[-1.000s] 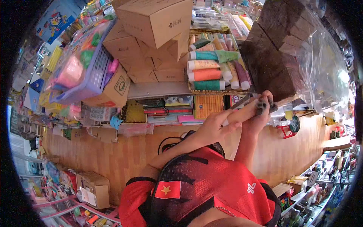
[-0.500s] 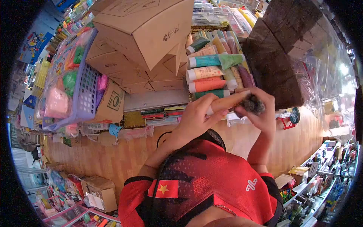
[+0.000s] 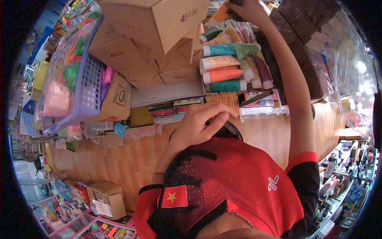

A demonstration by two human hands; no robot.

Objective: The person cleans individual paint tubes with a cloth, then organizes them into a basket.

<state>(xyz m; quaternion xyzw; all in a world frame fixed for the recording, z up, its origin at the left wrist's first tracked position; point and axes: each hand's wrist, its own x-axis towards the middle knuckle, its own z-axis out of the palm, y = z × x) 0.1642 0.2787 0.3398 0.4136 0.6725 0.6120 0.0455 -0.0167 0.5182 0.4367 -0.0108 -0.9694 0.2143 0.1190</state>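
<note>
Right hand [image 3: 248, 11] at 1 o'clock, arm stretched up and away past the stock, partly cut by the top edge. Its grip is closed round one end of a peach-orange squeeze tube [image 3: 220, 14], which pokes out toward 11 o'clock from the fingers; finger detail dark there. Tube sits between 12 and 1 o'clock, above the laid-out tubes; contact with anything behind it can't be told.

Left hand [image 3: 202, 124] near dial centre, grip half curled and loose, thumb just beside the index finger, nothing seen in it, palm hidden. It's in front of the person's red-and-black patterned jersey [image 3: 246, 171], which fills 5 to 6 o'clock.

Laid-out tubes at 1 o'clock, below the right hand: teal tube with pale cap [image 3: 219, 50], cream speckled tube [image 3: 221, 62], bright orange tube [image 3: 225, 74] and dark green tube [image 3: 227, 86] stacked in rows, purple tube [image 3: 264, 73] on their 3 o'clock side.

Plain brown cardboard boxes [image 3: 179, 24] piled at 11 o'clock. Lavender perforated plastic basket [image 3: 90, 89] at 10, packed with bagged colourful goods. Big dark brown box [image 3: 296, 51] at 2, clear plastic wrap [image 3: 350, 67] beside it. Wood-plank floor [image 3: 91, 163] at 8
</note>
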